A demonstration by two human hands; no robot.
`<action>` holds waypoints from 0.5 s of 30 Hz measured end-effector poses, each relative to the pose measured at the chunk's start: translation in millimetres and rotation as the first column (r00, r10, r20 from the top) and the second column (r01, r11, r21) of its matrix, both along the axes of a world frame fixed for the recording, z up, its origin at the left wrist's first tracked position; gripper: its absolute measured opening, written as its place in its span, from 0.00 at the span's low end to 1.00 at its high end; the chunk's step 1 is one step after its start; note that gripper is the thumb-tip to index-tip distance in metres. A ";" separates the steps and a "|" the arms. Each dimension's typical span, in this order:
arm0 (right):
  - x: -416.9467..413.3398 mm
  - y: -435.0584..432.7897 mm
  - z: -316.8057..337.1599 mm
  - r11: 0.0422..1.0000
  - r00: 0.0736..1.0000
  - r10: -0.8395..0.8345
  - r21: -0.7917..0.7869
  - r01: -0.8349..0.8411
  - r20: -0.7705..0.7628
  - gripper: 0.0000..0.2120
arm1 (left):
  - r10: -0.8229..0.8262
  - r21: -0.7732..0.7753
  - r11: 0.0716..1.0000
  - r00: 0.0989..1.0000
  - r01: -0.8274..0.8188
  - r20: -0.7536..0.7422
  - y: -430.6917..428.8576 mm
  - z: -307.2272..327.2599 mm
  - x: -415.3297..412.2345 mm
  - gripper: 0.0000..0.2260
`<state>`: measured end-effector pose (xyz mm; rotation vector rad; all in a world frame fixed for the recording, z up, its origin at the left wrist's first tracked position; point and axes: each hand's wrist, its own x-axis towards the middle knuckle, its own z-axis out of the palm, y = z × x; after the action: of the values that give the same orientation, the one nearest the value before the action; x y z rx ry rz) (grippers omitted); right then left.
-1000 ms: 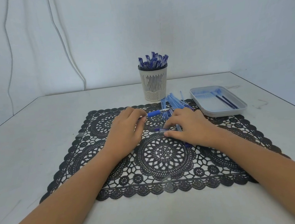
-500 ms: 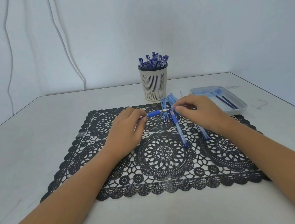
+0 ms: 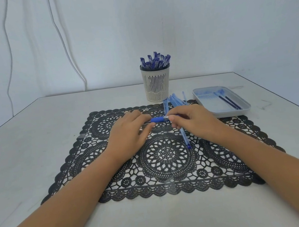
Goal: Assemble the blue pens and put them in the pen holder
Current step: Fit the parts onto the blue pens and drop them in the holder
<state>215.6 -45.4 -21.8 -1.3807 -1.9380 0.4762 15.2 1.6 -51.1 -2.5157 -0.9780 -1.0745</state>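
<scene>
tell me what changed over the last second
The right hand left the middle of the mat, moved away from the person to the pen the left hand holds, and now pinches its clear end. That uncovered a loose barrel on the mat. Left hand, pen holder and tray stayed put.

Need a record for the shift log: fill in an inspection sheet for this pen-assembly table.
Surface: grey table with a black lace mat in the middle.
Job's things: pen holder behind the mat, full of capped pens; loose clear barrels beside it; one barrel on the mat, its far end hidden under the right hand; tray to the right, holding two dark refills.
Clutter: nothing seen.
Grips: left hand and right hand each pinch one end of a pen, held level over the mat.
Cables: two white cables hang down the wall.
Surroundings: plain pale wall; nothing else seen.
</scene>
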 end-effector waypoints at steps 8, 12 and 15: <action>-5.2 -2.4 -4.2 0.999 0.999 0.005 0.051 -0.003 -0.032 0.08 | -0.027 0.015 1.000 0.999 0.027 0.040 -2.6 -0.8 -0.9 0.14; -7.0 -4.6 -1.8 0.997 1.000 0.020 0.081 -0.018 -0.019 0.08 | -0.015 -0.036 0.999 0.998 0.017 0.060 -3.9 -0.3 -0.5 0.15; -6.6 -4.5 0.3 0.996 1.000 0.015 0.083 -0.014 -0.021 0.07 | 0.016 -0.034 0.999 1.000 -0.016 0.003 -2.6 0.5 1.5 0.16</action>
<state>209.0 -49.8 -21.5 -1.3048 -1.9296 0.4119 16.7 -1.1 -50.6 -2.5293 -1.0246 -1.0659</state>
